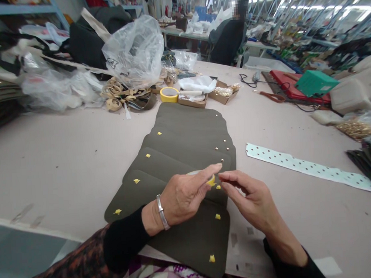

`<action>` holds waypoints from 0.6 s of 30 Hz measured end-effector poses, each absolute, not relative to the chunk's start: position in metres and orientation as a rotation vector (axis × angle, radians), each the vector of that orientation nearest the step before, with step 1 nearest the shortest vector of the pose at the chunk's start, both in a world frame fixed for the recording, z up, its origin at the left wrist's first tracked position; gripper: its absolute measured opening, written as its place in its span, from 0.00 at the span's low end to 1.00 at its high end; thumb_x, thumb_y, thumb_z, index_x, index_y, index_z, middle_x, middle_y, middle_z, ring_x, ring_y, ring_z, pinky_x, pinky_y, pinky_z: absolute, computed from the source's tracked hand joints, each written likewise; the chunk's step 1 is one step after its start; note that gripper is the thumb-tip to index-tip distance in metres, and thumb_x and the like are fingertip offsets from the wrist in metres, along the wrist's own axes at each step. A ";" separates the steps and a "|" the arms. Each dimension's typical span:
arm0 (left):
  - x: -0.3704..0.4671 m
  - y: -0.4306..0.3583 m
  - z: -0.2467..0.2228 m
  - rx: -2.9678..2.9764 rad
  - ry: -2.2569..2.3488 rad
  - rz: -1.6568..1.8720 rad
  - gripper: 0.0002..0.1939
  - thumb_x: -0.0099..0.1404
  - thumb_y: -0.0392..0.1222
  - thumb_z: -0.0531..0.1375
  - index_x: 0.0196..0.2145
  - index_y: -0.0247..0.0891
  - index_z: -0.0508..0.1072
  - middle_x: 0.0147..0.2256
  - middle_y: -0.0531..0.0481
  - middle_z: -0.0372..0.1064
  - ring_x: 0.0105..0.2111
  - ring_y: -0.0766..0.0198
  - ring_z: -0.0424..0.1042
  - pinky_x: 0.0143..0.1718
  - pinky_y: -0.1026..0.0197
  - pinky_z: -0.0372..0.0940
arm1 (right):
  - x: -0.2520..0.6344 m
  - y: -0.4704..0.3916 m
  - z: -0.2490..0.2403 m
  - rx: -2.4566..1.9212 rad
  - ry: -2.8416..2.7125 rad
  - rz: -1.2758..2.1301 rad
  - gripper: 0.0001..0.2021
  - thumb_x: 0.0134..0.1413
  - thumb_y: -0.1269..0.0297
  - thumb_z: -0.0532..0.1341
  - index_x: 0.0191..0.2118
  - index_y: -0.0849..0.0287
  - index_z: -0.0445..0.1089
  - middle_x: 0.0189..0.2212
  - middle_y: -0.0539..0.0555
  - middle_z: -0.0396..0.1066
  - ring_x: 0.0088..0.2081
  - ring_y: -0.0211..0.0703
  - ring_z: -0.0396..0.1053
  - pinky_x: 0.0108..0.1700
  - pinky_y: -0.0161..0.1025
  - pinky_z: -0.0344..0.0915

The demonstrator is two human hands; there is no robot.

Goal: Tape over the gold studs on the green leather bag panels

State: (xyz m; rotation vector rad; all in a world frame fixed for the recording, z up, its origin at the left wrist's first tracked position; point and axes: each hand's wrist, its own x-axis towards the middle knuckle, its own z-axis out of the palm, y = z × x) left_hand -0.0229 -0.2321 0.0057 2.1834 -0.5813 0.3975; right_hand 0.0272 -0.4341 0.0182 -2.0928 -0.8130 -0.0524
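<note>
Overlapping dark olive panels [185, 130] lie in a staggered row on the table. Small yellow tape pieces [218, 216] dot both sides of them, and a few shiny metal studs [225, 141] show at the upper right. My left hand [184, 193], with a silver bracelet at the wrist, is closed around a roll of yellow tape [211, 180], mostly hidden behind the fingers. Just right of it, over the panels' right edge, my right hand [247, 194] has thumb and fingers brought close together; anything between the fingertips is too small to make out.
A yellow tape roll [169, 94] and small boxes [223, 92] stand behind the panels. Plastic bags [136, 52] and straps [116, 95] are heaped at back left. A pale dotted strip [306, 167] lies right, near a green box [316, 83]. A person [229, 35] sits farther back.
</note>
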 end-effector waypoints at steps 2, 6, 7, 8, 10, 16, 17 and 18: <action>-0.027 -0.234 0.007 2.207 -0.565 0.425 0.24 0.70 0.34 0.50 0.62 0.38 0.53 0.51 0.45 0.70 0.47 0.65 0.72 0.50 0.60 0.68 | 0.020 -0.426 0.024 -2.046 -0.888 -0.078 0.09 0.57 0.69 0.58 0.44 0.57 0.71 0.37 0.53 0.74 0.36 0.39 0.71 0.39 0.37 0.69; -0.034 -0.236 0.006 2.281 -0.538 0.511 0.22 0.69 0.34 0.51 0.60 0.35 0.54 0.50 0.44 0.71 0.47 0.62 0.72 0.49 0.58 0.69 | 0.013 -0.416 0.028 -2.065 -0.967 -0.184 0.08 0.56 0.72 0.58 0.42 0.58 0.70 0.35 0.53 0.73 0.35 0.39 0.71 0.38 0.37 0.69; -0.035 -0.237 0.005 2.303 -0.533 0.531 0.22 0.69 0.35 0.51 0.59 0.35 0.55 0.50 0.44 0.71 0.46 0.62 0.73 0.48 0.58 0.69 | 0.012 -0.416 0.028 -2.076 -0.989 -0.202 0.08 0.56 0.73 0.58 0.41 0.58 0.70 0.34 0.53 0.73 0.35 0.39 0.71 0.37 0.37 0.69; -0.036 -0.238 0.005 2.328 -0.534 0.553 0.21 0.69 0.35 0.51 0.59 0.35 0.55 0.49 0.43 0.71 0.44 0.62 0.74 0.46 0.59 0.70 | 0.012 -0.415 0.027 -2.085 -1.014 -0.221 0.08 0.56 0.74 0.58 0.40 0.58 0.70 0.34 0.53 0.73 0.35 0.39 0.71 0.37 0.36 0.68; -0.039 -0.240 0.005 2.384 -0.545 0.596 0.20 0.69 0.36 0.50 0.58 0.35 0.56 0.48 0.43 0.71 0.40 0.62 0.75 0.41 0.59 0.71 | 0.011 -0.415 0.025 -2.108 -1.070 -0.268 0.08 0.56 0.75 0.57 0.38 0.58 0.70 0.32 0.53 0.73 0.35 0.39 0.71 0.37 0.36 0.68; -0.047 -0.242 0.008 2.520 -0.530 0.549 0.11 0.70 0.34 0.49 0.48 0.36 0.65 0.34 0.49 0.74 0.31 0.63 0.73 0.36 0.61 0.69 | 0.003 -0.413 0.017 -2.196 -1.182 -0.607 0.07 0.53 0.77 0.57 0.33 0.58 0.68 0.26 0.51 0.72 0.29 0.38 0.70 0.33 0.35 0.67; -0.047 -0.241 0.008 2.525 -0.531 0.529 0.10 0.70 0.34 0.48 0.45 0.37 0.67 0.32 0.49 0.73 0.31 0.64 0.73 0.35 0.62 0.69 | 0.002 -0.412 0.016 -2.197 -1.179 -0.638 0.06 0.53 0.77 0.58 0.33 0.59 0.69 0.26 0.51 0.72 0.29 0.38 0.70 0.33 0.34 0.66; -0.047 -0.241 0.009 2.528 -0.532 0.515 0.10 0.70 0.34 0.48 0.42 0.37 0.68 0.31 0.50 0.73 0.31 0.65 0.73 0.35 0.64 0.68 | 0.000 -0.411 0.015 -2.189 -1.162 -0.652 0.06 0.52 0.77 0.58 0.32 0.59 0.69 0.25 0.51 0.72 0.29 0.38 0.70 0.32 0.34 0.67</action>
